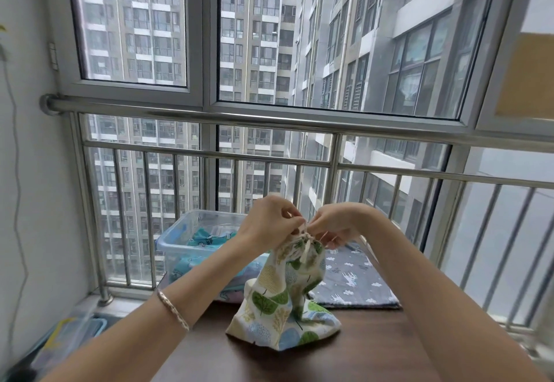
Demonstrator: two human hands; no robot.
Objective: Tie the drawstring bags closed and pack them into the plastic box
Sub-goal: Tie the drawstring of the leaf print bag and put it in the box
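Table (374, 351): dark, smooth wood; leaf-print bag (278, 306) stands on it, soft cloth, long axis upright, gathered neck uppermost and directly beneath both hands. Left hand (266, 223) and right hand (335, 223) each pinch the pale cord (303, 254) above the neck, fingertips clamped, one either side, equally near; judged: knot in hand, not finished. Beyond, a grey bag (353, 282) lies flat; the clear plastic box (180, 232) sits far left, nearer the left hand, teal bags (204, 239) inside.

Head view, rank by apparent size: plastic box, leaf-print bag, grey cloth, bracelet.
1-2. plastic box and leaf-print bag: close; box is farther and partly behind the arm, so unranked.
3. grey cloth.
4. bracelet.
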